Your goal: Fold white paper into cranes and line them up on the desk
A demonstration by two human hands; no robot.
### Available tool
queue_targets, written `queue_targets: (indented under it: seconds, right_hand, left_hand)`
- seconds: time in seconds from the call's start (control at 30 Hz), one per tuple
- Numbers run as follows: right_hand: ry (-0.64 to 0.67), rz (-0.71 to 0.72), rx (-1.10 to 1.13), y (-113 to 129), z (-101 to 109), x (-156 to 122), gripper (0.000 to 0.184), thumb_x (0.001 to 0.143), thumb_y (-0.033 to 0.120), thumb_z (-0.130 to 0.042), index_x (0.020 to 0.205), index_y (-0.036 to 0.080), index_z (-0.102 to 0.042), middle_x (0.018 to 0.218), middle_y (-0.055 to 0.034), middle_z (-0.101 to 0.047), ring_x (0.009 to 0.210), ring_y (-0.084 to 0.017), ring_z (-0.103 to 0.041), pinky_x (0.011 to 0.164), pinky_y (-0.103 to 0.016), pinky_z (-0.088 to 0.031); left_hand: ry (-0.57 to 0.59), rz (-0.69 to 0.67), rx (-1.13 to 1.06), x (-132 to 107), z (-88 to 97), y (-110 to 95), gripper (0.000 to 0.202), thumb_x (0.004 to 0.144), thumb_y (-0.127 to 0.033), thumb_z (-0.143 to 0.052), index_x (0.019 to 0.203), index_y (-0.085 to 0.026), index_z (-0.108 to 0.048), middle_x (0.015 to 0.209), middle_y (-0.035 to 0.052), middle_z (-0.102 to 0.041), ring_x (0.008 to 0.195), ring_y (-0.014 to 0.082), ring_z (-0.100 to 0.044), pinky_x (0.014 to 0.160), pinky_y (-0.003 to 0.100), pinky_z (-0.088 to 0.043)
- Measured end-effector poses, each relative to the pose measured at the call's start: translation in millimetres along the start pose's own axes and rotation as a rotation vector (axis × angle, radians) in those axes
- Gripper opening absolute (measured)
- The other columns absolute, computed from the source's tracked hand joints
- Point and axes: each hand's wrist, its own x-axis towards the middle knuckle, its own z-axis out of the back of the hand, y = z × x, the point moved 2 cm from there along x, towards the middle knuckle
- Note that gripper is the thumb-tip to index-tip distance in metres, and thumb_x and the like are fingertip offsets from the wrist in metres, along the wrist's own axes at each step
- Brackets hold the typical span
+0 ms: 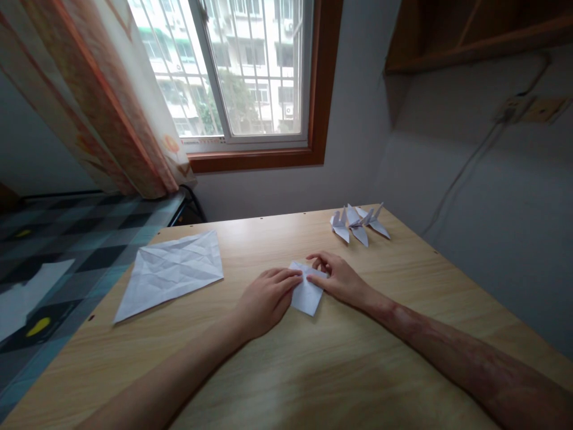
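Note:
A small folded square of white paper [308,297] lies on the table in front of me, one corner pointing toward me. My left hand [272,295] covers its left edge, fingers together, with the fingertips pressed on the paper near its middle. My right hand [338,276] grips the upper right side, thumb on top and the other fingers curled at the far edge. Both hands hide parts of the paper's outline. Beyond my right hand stand several folded paper cranes [358,224], close together.
A large creased paper sheet [179,269] lies at the table's left. The wooden table [259,382] meets a wall on the right. To the left is a checked bed cover [134,209] with white paper [36,292] on it. A window [259,71] and curtain [111,89] are behind.

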Motion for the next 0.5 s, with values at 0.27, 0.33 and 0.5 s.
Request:
queue_targets:
  seconds: [0.27,0.33,0.5]
  right_hand:
    - [0.023,0.263,-0.215,17.7,-0.7,-8.4,0.032,0.095,0.015,-0.075,0.126,0.022,-0.073,0.118,-0.0077,-0.083,0.109,-0.026,-0.075,0.106,-0.046,-0.055]
    - [0.096,0.338,-0.267,20.5,-2.4,-10.4,0.029,0.098,0.013,-0.071,0.125,0.023,-0.075,0.124,-0.008,-0.084,0.115,-0.026,-0.077,0.112,-0.048,-0.054]
    - [0.258,0.411,-0.334,26.8,-4.5,-14.7,0.038,0.103,0.019,-0.067,0.141,0.024,-0.074,0.149,-0.0104,-0.074,0.137,-0.028,-0.072,0.127,-0.055,-0.048]
  left_hand:
    - [0.029,0.034,0.026,-2.4,2.9,8.4,0.043,0.109,-0.02,-0.052,0.15,-0.025,-0.065,0.157,0.0098,-0.067,0.142,0.0292,-0.065,0.122,0.05,-0.053]
    - [0.03,0.062,0.038,-2.5,4.7,11.8,0.041,0.109,-0.02,-0.051,0.148,-0.025,-0.065,0.156,0.0101,-0.067,0.141,0.0285,-0.065,0.122,0.048,-0.054]
    - [0.026,0.116,0.096,-2.5,9.8,15.4,0.037,0.107,-0.021,-0.053,0.142,-0.023,-0.064,0.155,0.0112,-0.067,0.14,0.0299,-0.065,0.121,0.05,-0.053]
